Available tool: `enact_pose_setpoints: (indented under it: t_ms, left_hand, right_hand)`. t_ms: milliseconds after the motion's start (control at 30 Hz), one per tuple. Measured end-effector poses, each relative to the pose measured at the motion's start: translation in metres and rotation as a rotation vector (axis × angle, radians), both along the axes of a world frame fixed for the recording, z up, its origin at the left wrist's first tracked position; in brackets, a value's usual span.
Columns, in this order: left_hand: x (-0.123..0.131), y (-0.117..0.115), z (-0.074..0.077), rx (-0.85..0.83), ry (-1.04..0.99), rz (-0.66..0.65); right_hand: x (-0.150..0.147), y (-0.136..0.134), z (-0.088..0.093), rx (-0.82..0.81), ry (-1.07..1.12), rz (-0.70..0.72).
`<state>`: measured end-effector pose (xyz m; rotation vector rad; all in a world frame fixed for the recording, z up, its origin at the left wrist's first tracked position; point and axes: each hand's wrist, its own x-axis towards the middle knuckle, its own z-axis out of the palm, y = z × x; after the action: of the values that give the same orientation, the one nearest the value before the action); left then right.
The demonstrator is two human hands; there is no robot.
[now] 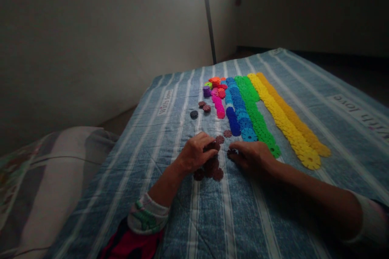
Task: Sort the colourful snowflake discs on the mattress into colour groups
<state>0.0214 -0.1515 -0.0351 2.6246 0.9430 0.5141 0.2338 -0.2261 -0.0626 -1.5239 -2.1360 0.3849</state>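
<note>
Brown interlocking plastic discs (pixel 211 166), round with notched rims, lie in a loose pile on the cloth between my two hands. My left hand (pixel 196 153) curls over the far end of this pile, its thumb and fingers closed around a brown disc (pixel 216 145). On the pile's right, my right hand (pixel 253 157) pinches a dark brown disc (pixel 232 151) between thumb and fingertips, close to the cloth. Single brown discs (pixel 227 133) lie just beyond the hands. Farther off are a small brown stack (pixel 206 108) and a black stack (pixel 193 114).
Overlapping disc rows run away from me: dark blue (pixel 233 121), light blue (pixel 248 133), green (pixel 261 127), yellow (pixel 291 137) and orange-yellow (pixel 306 131). Pink (pixel 219 107), purple (pixel 207 91) and orange discs (pixel 214 81) cluster at the far left. A striped blue cloth (pixel 136 210) lies underneath.
</note>
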Motion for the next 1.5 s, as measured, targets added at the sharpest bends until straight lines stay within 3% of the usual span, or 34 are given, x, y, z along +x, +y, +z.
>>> enact_pose_setpoints:
  t_ms: [300, 567, 1033, 1500]
  left_hand:
    - [0.002, -0.003, 0.003, -0.018, 0.008, 0.007]
    - [0.010, -0.011, 0.007, -0.022, 0.083, 0.125]
    - [0.014, -0.013, 0.001, -0.039, 0.068, 0.178]
    - [0.013, -0.015, 0.015, -0.098, 0.144, 0.180]
  right_hand:
    - [0.001, 0.001, -0.001, -0.008, 0.019, 0.022]
    - [-0.002, -0.001, 0.001, -0.024, -0.011, 0.008]
    - [-0.002, -0.001, 0.000, -0.019, -0.003, 0.014]
    - [-0.004, 0.000, -0.001, -0.047, -0.030, 0.013]
